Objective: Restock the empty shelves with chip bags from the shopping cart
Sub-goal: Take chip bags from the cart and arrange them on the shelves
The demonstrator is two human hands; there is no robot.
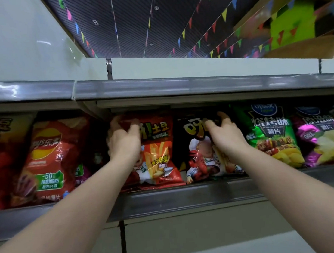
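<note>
The left hand (124, 140) pinches the top of the red fries bag (160, 152) and the right hand (226, 135) grips the black bag (195, 156), both upright on the shelf (186, 195), probably to face them forward beside the green barbecue bag (270, 135).

Both arms are raised and extended forward, left hand (124, 140) and right hand (224, 135) curled in a grip.

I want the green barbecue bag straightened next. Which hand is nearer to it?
Right hand, gripping the black bag beside the green bag. Left hand grips the orange bag, farther away.
</note>
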